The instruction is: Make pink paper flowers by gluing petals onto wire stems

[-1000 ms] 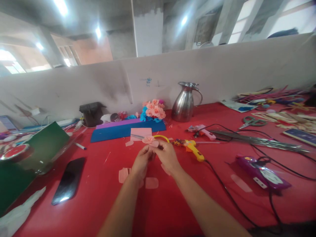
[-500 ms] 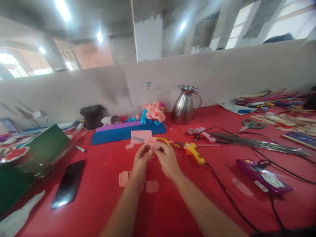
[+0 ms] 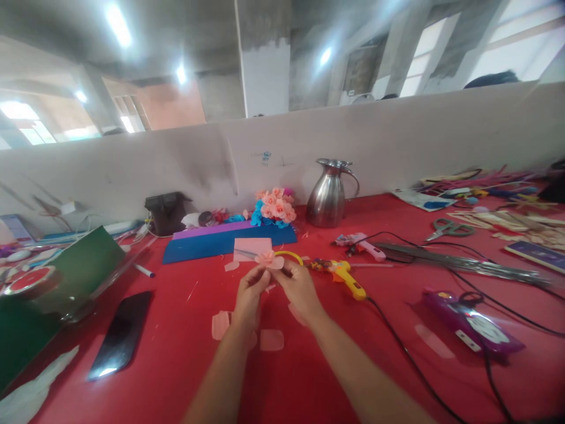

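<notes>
Between my two hands is a pink paper flower (image 3: 267,257), its petals facing up and away from me. The fingers of my left hand (image 3: 250,294) pinch it from below on the left. My right hand (image 3: 298,288) grips a petal (image 3: 277,261) at the flower's right side. Just behind the flower lie yellow-handled scissors (image 3: 291,254), blades toward a pink paper sheet (image 3: 252,247). Loose pink petal pieces (image 3: 272,340) rest on the red table (image 3: 176,341) under and around my wrists.
A yellow glue gun (image 3: 346,278) and a pink one (image 3: 366,247) lie to the right, cords trailing past a purple power strip (image 3: 474,324). A steel jug (image 3: 326,197) stands behind, beside a bunch of finished flowers (image 3: 277,206). A black phone (image 3: 121,334) lies left.
The view has tilted slightly, so the scene sits a little lower. Both hands keep hold of the flower, which has shifted slightly left and turned a little.
</notes>
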Tool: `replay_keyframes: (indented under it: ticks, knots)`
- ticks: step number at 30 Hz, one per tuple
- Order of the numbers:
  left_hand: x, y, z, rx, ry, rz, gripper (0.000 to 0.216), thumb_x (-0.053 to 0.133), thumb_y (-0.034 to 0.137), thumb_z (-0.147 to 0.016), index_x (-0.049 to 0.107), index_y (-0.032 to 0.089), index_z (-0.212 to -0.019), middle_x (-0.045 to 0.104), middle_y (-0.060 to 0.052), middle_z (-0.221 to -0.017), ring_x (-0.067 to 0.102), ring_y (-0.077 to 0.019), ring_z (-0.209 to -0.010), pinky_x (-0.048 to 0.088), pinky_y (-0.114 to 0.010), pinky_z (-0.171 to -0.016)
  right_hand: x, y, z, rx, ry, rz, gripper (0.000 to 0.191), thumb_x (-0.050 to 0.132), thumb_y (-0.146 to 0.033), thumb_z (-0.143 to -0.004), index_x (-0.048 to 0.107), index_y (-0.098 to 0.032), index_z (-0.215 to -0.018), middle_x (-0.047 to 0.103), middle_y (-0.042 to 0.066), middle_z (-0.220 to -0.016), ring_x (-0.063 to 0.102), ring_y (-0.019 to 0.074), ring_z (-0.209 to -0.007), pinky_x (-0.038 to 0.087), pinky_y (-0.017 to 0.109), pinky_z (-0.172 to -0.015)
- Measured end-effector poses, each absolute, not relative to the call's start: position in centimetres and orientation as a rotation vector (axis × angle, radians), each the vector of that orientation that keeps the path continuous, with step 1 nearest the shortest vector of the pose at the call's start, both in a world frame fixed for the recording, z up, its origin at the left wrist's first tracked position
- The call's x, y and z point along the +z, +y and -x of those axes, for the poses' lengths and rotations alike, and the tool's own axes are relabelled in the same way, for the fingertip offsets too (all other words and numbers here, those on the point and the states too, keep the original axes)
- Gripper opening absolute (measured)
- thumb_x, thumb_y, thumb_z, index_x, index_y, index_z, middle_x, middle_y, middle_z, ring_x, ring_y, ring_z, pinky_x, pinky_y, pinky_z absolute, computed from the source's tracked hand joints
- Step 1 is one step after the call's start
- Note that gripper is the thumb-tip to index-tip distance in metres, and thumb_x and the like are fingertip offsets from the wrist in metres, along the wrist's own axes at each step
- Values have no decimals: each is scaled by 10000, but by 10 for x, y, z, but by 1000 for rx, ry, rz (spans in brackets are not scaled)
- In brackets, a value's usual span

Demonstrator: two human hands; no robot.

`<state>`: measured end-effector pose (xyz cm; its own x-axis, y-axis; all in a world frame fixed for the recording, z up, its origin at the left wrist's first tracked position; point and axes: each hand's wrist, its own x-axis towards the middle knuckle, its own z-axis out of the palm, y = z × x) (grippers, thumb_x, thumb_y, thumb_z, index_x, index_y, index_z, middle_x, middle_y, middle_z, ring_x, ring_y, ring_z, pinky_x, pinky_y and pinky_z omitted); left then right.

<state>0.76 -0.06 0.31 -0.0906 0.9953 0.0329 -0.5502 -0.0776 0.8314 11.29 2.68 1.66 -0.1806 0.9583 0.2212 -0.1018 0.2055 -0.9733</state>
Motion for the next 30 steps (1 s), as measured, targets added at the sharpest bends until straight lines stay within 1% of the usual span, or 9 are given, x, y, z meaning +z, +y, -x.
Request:
replay_keyframes:
  ticks: [4, 7, 10, 18, 23, 27, 30]
  knots:
    - [3, 0, -8, 1523, 810, -792, 249, 707, 308, -659, 688, 165, -862, 690, -57, -853, 615, -134, -755, 447, -267, -769, 17, 26, -112, 1265, -1346, 889, 215, 635, -376, -702, 652, -170, -761, 665, 25, -722, 595, 171, -632, 498, 288, -594]
    - [2, 1, -8, 1528, 829, -806, 252, 704, 328, -660, 684, 167, -852, 671, -34, -794, 579, -94, -669, 443, -230, -700, 16, 27, -112, 1244, -1381, 876, 206, 612, -366, -728, 657, -181, -806, 661, 21, -741, 572, 150, -600, 481, 275, -578]
    - [1, 2, -7, 1542, 831, -815, 232, 700, 328, -664, 675, 163, -824, 642, -15, -739, 541, -70, -619, 437, -210, -664, 13, 27, -112, 1244, -1407, 865, 205, 599, -356, -742, 665, -196, -852, 651, 14, -734, 557, 141, -581, 476, 276, -583]
    - [0, 3, -7, 1550, 857, -770, 228, 728, 305, -630, 675, 162, -800, 647, -21, -767, 565, -78, -656, 449, -203, -667, 7, 30, -112, 1221, -1442, 872, 208, 566, -267, -747, 674, -208, -915, 671, 20, -777, 599, 173, -689, 495, 296, -642]
    - [2, 3, -7, 1541, 878, -741, 226, 750, 293, -592, 687, 169, -772, 669, -24, -771, 591, -96, -675, 453, -206, -665, 6, 29, -112, 1209, -1477, 855, 249, 536, -234, -759, 665, -218, -971, 685, 28, -871, 620, 185, -756, 510, 323, -707]
    - [4, 2, -7, 1534, 902, -726, 240, 739, 301, -609, 701, 167, -804, 680, -31, -776, 590, -91, -655, 446, -202, -651, 8, 29, -112, 1192, -1504, 857, 270, 513, -236, -770, 653, -217, -1000, 683, 36, -940, 627, 193, -803, 514, 332, -732]
    - [4, 1, -7, 1527, 914, -732, 281, 738, 313, -607, 707, 154, -836, 691, -56, -812, 606, -113, -688, 455, -222, -675, 9, 30, -112, 1194, -1502, 862, 281, 524, -241, -754, 644, -207, -1006, 685, 39, -939, 630, 201, -819, 515, 344, -744]
